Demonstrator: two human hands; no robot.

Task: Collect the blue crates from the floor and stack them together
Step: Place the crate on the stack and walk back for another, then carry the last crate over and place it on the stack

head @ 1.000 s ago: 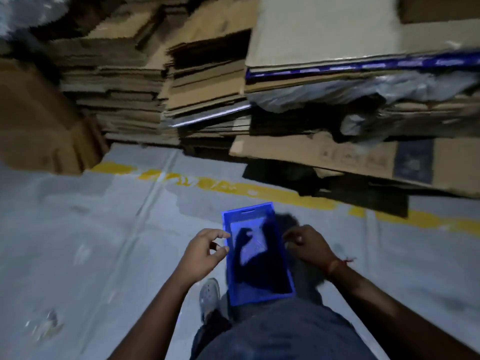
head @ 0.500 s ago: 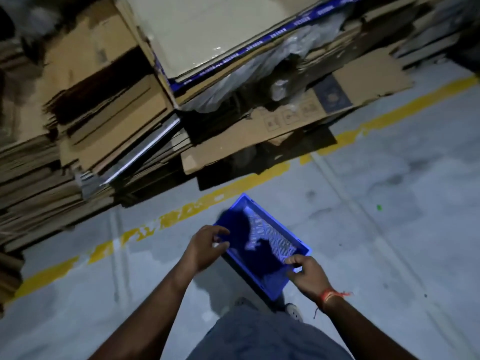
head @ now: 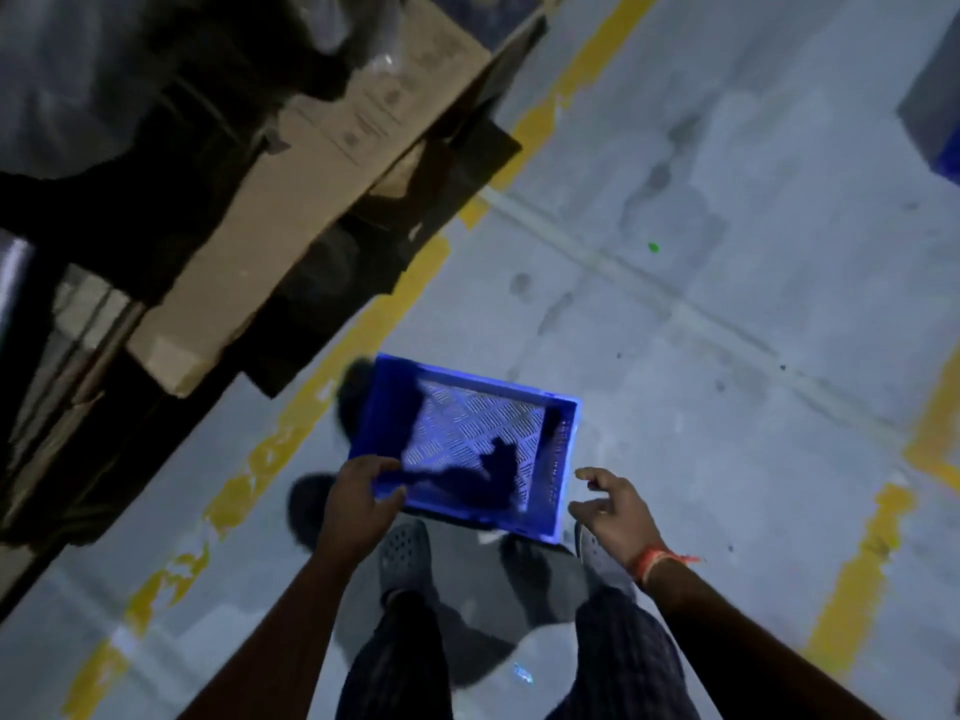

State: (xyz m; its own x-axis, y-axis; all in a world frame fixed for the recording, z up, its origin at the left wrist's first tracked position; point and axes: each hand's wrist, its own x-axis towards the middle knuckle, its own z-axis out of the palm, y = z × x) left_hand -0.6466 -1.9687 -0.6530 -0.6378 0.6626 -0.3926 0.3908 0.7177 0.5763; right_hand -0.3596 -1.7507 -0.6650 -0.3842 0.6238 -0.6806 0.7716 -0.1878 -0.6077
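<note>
A blue crate (head: 470, 433) with a perforated bottom hangs in front of me above the grey floor, its open side up. My left hand (head: 358, 504) grips its near-left corner, thumb over the rim. To the right of the crate's near-right corner is my right hand (head: 615, 509), fingers spread and loosely bent, a small gap between them and the crate wall. Part of another blue crate (head: 935, 106) shows at the far right edge of the view.
Flattened cardboard sheets (head: 322, 163) are piled along the left, overhanging a yellow floor line (head: 332, 366). More yellow marking (head: 862, 569) runs at the right. My feet in grey clogs (head: 405, 558) stand on the concrete floor below the crate.
The view has swung right, away from the cardboard pile. My right hand has come off the crate's rim and now hovers beside it. My left hand still holds the crate.
</note>
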